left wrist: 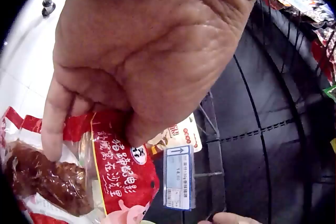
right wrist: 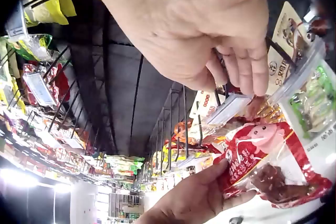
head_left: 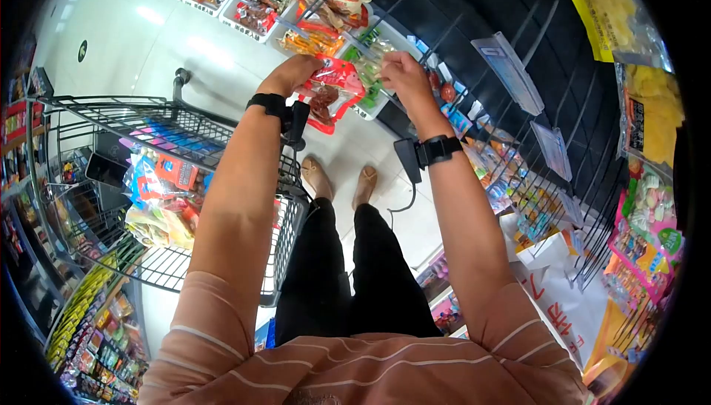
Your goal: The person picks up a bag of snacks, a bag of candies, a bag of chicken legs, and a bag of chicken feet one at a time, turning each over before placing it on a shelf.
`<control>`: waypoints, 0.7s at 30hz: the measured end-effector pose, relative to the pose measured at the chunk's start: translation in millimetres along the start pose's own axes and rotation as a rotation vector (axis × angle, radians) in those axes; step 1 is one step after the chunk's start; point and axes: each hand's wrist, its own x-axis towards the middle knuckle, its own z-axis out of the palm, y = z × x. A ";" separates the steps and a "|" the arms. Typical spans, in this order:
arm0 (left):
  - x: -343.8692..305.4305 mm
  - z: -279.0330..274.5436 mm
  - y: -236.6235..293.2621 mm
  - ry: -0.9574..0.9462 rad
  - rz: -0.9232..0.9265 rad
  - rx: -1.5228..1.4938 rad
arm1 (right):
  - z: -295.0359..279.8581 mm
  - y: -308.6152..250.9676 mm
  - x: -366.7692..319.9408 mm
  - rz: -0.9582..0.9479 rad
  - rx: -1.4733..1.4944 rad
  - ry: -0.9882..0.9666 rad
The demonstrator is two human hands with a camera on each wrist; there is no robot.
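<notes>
My left hand (head_left: 292, 75) grips the top of a red and clear snack bag (head_left: 342, 73), thumb on one side and fingers on the other. Through the bag's window a brown glossy piece of meat shows, and a pink cartoon pig (right wrist: 261, 133) is printed on the red part. Across from it, my right hand (head_left: 404, 79) hovers at the display hooks, its fingers loosely bent with nothing seen between them. Its fingertips are close over a price tag (right wrist: 229, 109) at a hook's end. In the left wrist view, a blue-edged price tag (left wrist: 178, 178) stands beside the bag.
On the left stands a wire shopping cart (head_left: 159, 260) with packaged snacks (head_left: 174, 175) inside. White bins (head_left: 248, 24) of wrapped food line the shelf foot ahead. Black wire hooks (head_left: 529, 31) with tags jut out on the right, bearing hanging bags (head_left: 652, 112).
</notes>
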 end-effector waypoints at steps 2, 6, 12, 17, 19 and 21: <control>6.4 -2.0 -6.4 -0.020 0.006 -0.001 | -1.9 11.1 14.3 -0.073 -0.090 0.007; 5.9 1.8 -5.6 -0.012 -0.002 0.028 | -0.4 -7.4 6.4 -0.047 -0.144 -0.023; 7.2 -3.0 -9.7 -0.050 -0.025 -0.047 | 6.2 -7.0 3.0 -0.016 -0.214 -0.005; 11.0 -15.1 -13.3 -0.154 -0.095 -0.180 | 12.8 -0.6 -8.9 0.017 -0.109 0.009; 6.5 -17.6 -7.8 -0.152 -0.091 -0.230 | 15.0 -4.1 -13.0 0.015 -0.092 -0.017; 4.0 -19.8 -5.6 -0.172 -0.086 -0.290 | 17.3 -10.1 -16.9 -0.013 -0.082 -0.018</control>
